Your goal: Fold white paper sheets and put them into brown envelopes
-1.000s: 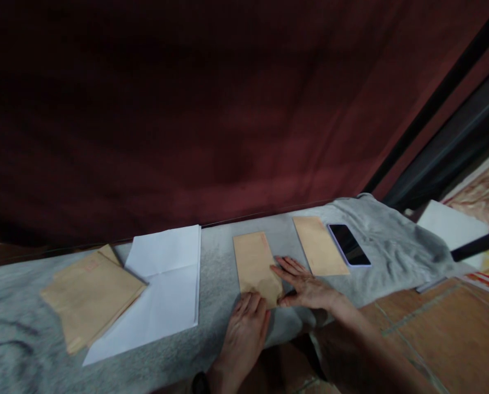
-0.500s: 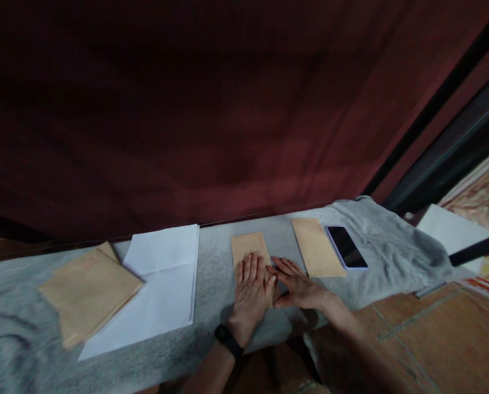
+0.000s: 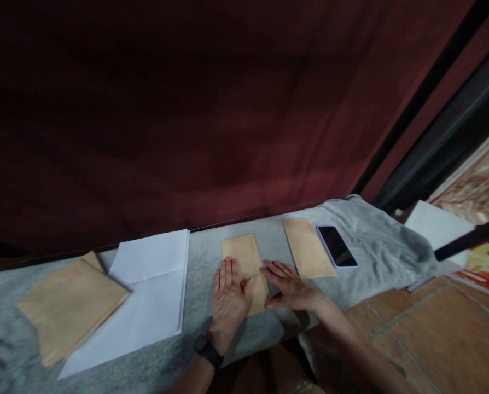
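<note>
A tan envelope [image 3: 244, 257] lies flat on the grey cloth-covered surface [image 3: 203, 257] in the middle. My left hand [image 3: 228, 293] rests flat with fingers spread on the envelope's left edge; a dark band is on its wrist. My right hand [image 3: 291, 287] lies flat against the envelope's right edge, fingers pointing left. Neither hand grips anything.
A second tan envelope [image 3: 308, 249] and a dark phone [image 3: 337, 246] lie to the right. White folded sheets [image 3: 146, 290] and a stack of tan envelopes [image 3: 70, 303] lie to the left. A dark red curtain hangs behind. Brown floor tiles show at lower right.
My left hand came up from the near end of the envelope, lay across its middle, then slid to its left edge. My right hand stayed by the right edge. The view shifted slightly.
</note>
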Demonstrator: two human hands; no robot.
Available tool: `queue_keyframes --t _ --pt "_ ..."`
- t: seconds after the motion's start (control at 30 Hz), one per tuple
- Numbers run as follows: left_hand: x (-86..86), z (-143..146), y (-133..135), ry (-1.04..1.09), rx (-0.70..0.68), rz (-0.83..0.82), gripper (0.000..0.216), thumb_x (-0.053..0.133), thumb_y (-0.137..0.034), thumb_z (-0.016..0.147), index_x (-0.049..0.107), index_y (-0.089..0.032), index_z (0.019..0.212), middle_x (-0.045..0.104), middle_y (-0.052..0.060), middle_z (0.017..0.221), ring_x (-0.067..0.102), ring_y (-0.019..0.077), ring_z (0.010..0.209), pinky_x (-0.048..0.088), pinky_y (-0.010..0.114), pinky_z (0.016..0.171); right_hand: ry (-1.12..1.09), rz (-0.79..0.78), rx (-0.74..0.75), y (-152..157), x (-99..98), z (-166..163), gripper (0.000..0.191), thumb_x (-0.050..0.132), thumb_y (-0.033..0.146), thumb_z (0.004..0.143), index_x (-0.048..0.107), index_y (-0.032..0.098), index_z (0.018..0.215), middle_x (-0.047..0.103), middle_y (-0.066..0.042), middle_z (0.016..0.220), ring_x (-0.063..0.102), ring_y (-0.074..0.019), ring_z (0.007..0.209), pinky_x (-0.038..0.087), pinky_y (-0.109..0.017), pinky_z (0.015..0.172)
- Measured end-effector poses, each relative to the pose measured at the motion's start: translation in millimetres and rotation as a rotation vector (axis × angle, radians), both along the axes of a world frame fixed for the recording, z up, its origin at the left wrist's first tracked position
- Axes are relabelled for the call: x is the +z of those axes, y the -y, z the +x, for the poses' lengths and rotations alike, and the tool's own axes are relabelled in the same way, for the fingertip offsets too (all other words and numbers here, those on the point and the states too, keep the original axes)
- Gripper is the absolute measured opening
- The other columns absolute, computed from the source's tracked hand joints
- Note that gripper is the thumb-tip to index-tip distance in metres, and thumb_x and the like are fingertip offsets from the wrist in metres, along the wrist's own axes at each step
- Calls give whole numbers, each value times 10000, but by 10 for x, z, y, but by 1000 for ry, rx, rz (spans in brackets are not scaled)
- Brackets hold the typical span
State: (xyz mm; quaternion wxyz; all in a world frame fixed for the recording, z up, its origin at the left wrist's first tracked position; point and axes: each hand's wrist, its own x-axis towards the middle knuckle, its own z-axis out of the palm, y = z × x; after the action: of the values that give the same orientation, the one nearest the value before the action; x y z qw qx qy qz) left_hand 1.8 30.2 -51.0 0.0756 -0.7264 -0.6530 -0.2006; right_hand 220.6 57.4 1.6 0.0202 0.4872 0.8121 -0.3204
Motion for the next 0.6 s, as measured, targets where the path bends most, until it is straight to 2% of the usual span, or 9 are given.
queue_keyframes --t 0.17,0.27,0.33,0.43,0.6 --pt "-43 -151 78 -1 -53 41 721 396 -482 1007 266 -73 1587 413 224 1580 373 333 1488 362 536 1186 -9 9 -23 -11 -32 45 984 768 505 775 285 293 1605 146 -39 1705 89 -283 1575 120 -468 1278" --pt "-22 -198 91 -20 -72 19 731 401 -496 1003 260 -83 1590 423 215 1578 378 327 1486 358 528 1188 -31 40 3 -38 -17 82 939 772 482 785 340 262 1589 203 -55 1694 160 -283 1564 167 -450 1274" --pt "10 -203 88 -35 -71 -8 731 397 -504 1001 280 -75 1582 419 214 1581 359 329 1496 345 536 1194 -74 104 5 -70 -12 76 800 691 492 873 393 229 1567 287 -77 1669 240 -262 1544 210 -435 1267" --pt "69 -166 96 -59 -69 -19 704 393 -479 1004 328 -48 1557 396 220 1593 317 347 1513 297 570 1212 -133 262 -56 -130 -37 -24 602 442 485 1030 408 198 1558 371 -90 1632 309 -223 1519 249 -437 1259" --pt "97 -23 197 -69 -217 13 641 409 -438 1020 354 -88 1554 392 181 1607 305 317 1522 303 547 1221 -121 453 -88 -197 -124 -364 558 257 438 1084 358 205 1581 334 -55 1648 291 -218 1526 245 -467 1258"
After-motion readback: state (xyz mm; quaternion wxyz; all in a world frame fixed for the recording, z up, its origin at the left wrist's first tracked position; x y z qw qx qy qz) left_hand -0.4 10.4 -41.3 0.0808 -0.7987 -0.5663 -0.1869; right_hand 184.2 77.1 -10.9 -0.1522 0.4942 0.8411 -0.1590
